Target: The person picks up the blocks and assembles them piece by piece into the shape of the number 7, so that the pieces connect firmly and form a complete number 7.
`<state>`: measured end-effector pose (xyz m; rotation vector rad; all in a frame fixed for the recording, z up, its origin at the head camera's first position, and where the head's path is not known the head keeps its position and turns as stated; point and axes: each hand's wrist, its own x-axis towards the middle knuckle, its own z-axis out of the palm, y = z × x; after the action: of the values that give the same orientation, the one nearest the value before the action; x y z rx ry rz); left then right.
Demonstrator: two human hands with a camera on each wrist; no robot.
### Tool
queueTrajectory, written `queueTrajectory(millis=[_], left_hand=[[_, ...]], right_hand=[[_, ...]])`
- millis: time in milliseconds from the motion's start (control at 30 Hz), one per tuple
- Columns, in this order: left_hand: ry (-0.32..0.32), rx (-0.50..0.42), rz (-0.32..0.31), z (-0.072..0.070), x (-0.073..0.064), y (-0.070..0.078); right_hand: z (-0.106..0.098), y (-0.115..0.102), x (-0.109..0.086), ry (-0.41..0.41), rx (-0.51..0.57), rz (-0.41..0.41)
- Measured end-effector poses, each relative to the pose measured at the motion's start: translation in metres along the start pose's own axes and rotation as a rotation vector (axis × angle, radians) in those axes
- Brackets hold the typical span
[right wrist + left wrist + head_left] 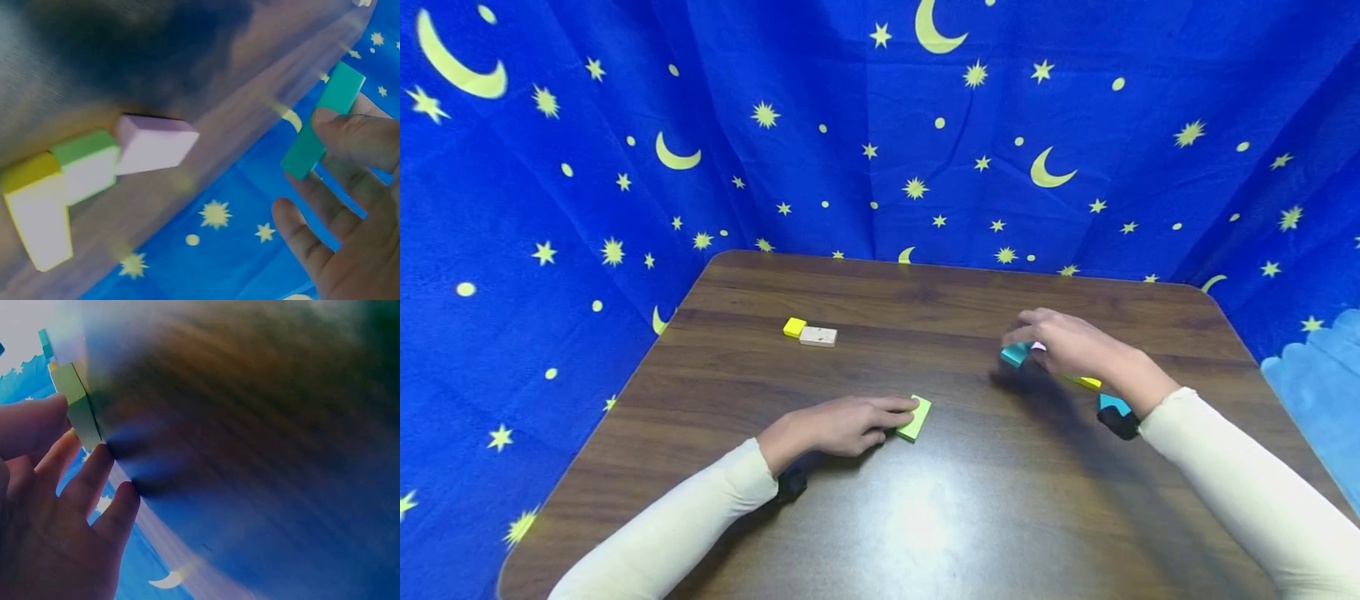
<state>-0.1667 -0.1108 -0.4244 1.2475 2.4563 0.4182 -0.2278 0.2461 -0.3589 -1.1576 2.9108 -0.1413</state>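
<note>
My left hand [850, 423] reaches across the table with its fingers extended, and its fingertips rest on a lime-green block [916, 421] lying flat. In the left wrist view the thumb lies in front of part of this green block [78, 403]. Over at the right, my right hand [1067, 343] pinches a teal block [322, 122] between thumb and fingers, lifted off the table. Just beside that hand sit a pink block [156, 144], a green block [87, 165] and a yellow block [37, 212], touching or nearly so; the hand mostly hides them in the head view.
Toward the back left of the brown wooden table [715, 400] lie a small yellow block [794, 327] and a whitish block [818, 336], side by side. A blue block [1114, 404] lies beside the right wrist. A blue curtain [820, 167] with moons and stars surrounds the table.
</note>
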Motion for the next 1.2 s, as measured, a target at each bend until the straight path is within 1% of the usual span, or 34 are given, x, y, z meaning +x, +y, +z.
queueTrajectory(millis=[133, 233, 400, 467, 633, 767, 867, 967, 1200], left_hand=[[-0.016, -0.009, -0.02, 0.001, 0.0, 0.0], [-0.017, -0.013, -0.02, 0.0, 0.0, 0.0], [-0.004, -0.014, -0.024, 0.0, -0.001, -0.002], [-0.001, -0.023, -0.031, -0.001, 0.0, -0.003], [-0.01, -0.051, -0.033, -0.002, 0.001, -0.001], [-0.016, -0.059, -0.028, -0.002, 0.001, -0.001], [-0.01, -0.056, -0.02, -0.003, 0.001, -0.001], [-0.008, -0.051, -0.016, -0.003, 0.001, -0.002], [-0.026, -0.072, -0.034, 0.0, 0.0, -0.001]], right_hand=[[-0.007, -0.005, 0.011, -0.005, -0.014, -0.021], [-0.006, -0.007, 0.018, -0.001, -0.019, -0.046], [0.006, -0.009, 0.029, 0.022, -0.005, -0.082], [0.013, -0.011, 0.033, 0.018, -0.006, -0.101], [0.028, -0.016, 0.037, -0.048, 0.005, -0.128], [0.032, -0.02, 0.04, -0.059, 0.03, -0.128], [0.032, -0.022, 0.043, -0.058, 0.027, -0.121], [0.034, -0.026, 0.048, -0.05, 0.023, -0.133], [0.043, -0.039, 0.062, -0.026, 0.038, -0.199]])
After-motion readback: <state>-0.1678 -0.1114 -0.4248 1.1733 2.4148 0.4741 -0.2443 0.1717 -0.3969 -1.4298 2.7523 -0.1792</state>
